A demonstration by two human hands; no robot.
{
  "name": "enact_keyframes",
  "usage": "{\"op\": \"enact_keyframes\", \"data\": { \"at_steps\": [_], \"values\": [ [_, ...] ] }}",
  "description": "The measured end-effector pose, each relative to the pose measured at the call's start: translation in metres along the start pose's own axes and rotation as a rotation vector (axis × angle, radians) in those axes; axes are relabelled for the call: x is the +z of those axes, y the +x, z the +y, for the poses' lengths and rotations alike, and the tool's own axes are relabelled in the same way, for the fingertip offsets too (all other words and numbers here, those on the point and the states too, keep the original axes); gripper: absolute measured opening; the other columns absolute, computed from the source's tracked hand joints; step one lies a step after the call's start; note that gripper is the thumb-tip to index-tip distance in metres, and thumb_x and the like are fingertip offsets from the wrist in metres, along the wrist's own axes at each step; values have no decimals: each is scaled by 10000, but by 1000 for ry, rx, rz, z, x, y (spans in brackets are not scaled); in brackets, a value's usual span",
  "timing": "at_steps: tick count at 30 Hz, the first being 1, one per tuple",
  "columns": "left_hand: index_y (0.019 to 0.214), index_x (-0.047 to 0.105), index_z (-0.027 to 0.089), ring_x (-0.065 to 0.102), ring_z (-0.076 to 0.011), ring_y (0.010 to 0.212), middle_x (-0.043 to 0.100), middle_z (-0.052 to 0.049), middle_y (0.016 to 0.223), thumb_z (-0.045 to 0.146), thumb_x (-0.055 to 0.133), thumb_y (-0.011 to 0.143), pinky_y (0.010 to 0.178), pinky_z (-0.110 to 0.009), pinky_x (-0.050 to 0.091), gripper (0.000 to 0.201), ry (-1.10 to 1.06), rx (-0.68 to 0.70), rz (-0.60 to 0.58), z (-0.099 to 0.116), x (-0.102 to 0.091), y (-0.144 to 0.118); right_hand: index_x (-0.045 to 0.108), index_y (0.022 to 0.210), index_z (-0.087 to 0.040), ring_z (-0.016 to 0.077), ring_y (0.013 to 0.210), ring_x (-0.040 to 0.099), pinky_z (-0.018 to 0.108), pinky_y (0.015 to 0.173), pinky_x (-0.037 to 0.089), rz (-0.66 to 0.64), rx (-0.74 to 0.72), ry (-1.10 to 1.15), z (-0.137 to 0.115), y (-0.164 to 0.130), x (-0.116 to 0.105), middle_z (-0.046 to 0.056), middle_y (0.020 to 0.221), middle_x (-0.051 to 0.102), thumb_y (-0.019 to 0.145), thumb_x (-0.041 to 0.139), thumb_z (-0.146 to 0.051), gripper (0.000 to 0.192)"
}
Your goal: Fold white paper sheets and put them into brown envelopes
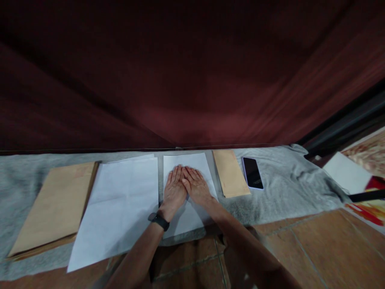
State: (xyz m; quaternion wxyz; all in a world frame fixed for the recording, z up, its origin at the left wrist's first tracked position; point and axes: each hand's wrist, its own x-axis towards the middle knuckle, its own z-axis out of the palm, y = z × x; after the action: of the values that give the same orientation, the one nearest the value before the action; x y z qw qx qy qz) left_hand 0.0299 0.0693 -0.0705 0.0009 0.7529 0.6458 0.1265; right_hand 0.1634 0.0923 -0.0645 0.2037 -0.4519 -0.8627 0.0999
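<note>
My left hand (175,188) lies flat, palm down, on a white sheet of paper (177,224) in the middle. Beside it, touching and slightly overlapping at the thumbs, my right hand (197,185) presses flat on the same sheet. Fingers of both hands are stretched out and point away from me. A black watch (159,220) is on my left wrist. To the left is a stack of larger white paper (120,204), its front corner reaching over the cloth's edge. A small brown envelope (231,173) rests just right of the sheet.
Large brown envelopes (54,204) are piled at the far left. A phone (252,172) lies right of the small envelope. Everything rests on a grey cloth (288,180). Behind hangs a dark red curtain (192,100); tiled floor (331,241) shows in front.
</note>
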Motion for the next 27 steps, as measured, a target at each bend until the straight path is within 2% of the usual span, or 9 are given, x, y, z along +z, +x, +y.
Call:
{"op": "enact_keyframes", "data": {
  "at_steps": [5, 13, 19, 23, 27],
  "values": [
    [1590, 339, 106, 223, -242, 1571, 349, -163, 1651, 123, 340, 948, 1281, -499, 250, 642, -43, -29, 16, -3, 3, 2, 400, 1579, -169, 204, 1531, 331, 468, 1274, 256, -13, 18, -42, 1, 2, 0, 96, 1633, 397, 1107, 307, -311, 501],
    [1559, 378, 43, 253, -256, 1564, 355, -177, 1647, 183, 298, 989, 1282, -476, 241, 593, -31, -81, 19, -3, -5, 8, 447, 1551, -163, 210, 1525, 346, 457, 1270, 251, 7, 55, -78, 6, 7, 1, 94, 1618, 423, 1110, 315, -331, 490],
    [1549, 386, 16, 287, -279, 1553, 362, -200, 1637, 270, 293, 1015, 1278, -475, 239, 598, -50, -129, 56, -9, -3, 11, 439, 1555, -142, 235, 1532, 332, 461, 1264, 258, 18, 81, -126, 20, 9, -3, 109, 1632, 388, 1107, 344, -341, 499],
    [1559, 369, 22, 294, -290, 1549, 348, -207, 1640, 281, 315, 1006, 1272, -492, 249, 613, -68, -159, 76, -13, -3, 11, 427, 1560, -130, 236, 1531, 333, 455, 1255, 271, 45, 147, -143, 30, 8, -5, 112, 1630, 393, 1104, 351, -347, 511],
    [1541, 380, -20, 294, -314, 1547, 348, -240, 1630, 286, 310, 1003, 1267, -505, 252, 623, -65, -196, 73, -16, -4, 11, 393, 1570, -85, 255, 1528, 339, 460, 1246, 283, 79, 176, -151, 37, 5, -5, 142, 1627, 391, 1101, 336, -340, 537]
  ]
}}
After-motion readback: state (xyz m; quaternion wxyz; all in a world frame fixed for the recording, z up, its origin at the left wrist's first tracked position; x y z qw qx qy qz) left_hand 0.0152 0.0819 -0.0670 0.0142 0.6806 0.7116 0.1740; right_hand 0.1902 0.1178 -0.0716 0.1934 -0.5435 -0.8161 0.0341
